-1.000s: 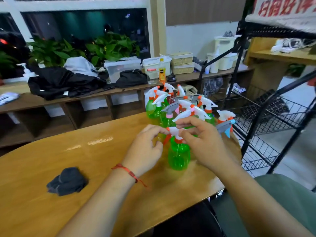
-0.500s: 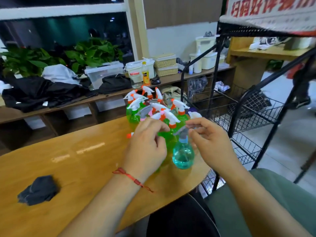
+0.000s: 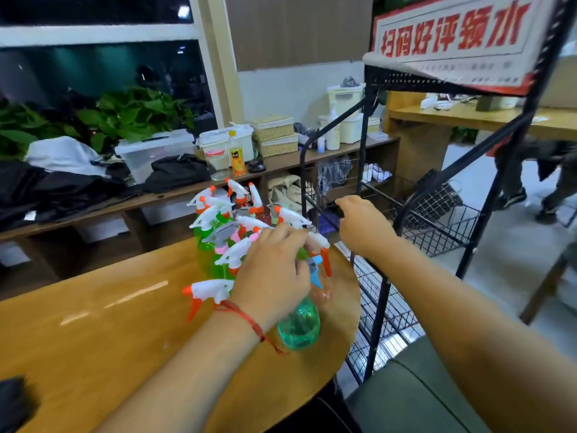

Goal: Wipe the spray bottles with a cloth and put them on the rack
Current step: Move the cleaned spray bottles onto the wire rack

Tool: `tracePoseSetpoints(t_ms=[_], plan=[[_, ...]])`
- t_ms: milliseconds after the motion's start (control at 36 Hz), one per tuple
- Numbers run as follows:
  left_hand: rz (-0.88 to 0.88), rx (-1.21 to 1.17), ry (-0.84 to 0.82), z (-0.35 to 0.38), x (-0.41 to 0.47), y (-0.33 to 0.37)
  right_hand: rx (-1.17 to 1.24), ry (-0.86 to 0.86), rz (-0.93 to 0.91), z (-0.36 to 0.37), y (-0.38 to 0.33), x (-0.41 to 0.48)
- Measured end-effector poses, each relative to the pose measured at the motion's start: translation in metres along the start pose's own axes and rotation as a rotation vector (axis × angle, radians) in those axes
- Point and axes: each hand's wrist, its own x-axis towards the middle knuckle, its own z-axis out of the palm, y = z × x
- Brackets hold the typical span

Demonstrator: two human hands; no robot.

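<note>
Bottle (image 3: 299, 326), teal with a blue trigger, stands on the table (image 3: 109, 323) directly under the left hand (image 3: 271, 273), near the table's rounded end. The left hand grips it from above: the fingers are curled down over the spray head and the palm covers the neck, so only the trigger and the lower body show. The other bottles (image 3: 218, 242), mostly green with white and orange heads, stand packed together just beyond and to the left of this grip, and some touch the hand. The right hand (image 3: 363, 228) is extended past the table edge, apart from the bottle, with fingers curled round a black rail of the rack (image 3: 379, 307). The rack's wire shelves lie below and beyond that grip. The cloth (image 3: 12, 401), dark and crumpled, lies on the table well apart to the left of both hands.
</note>
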Motion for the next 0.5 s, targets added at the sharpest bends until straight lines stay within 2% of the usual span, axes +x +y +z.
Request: tracePoseSetpoints(t_ms=[194, 361, 500], plan=[[0.000, 0.081, -0.046, -0.013, 0.030, -0.019, -0.144, -0.189, 0.163, 0.021, 0.015, 0.032], [-0.022, 0.116, -0.142, -0.017, 0.044, -0.031, -0.041, -0.033, 0.212, 0.036, 0.032, 0.029], [-0.018, 0.149, -0.200, -0.018, 0.048, -0.036, -0.044, -0.002, 0.254, 0.034, 0.033, 0.015]])
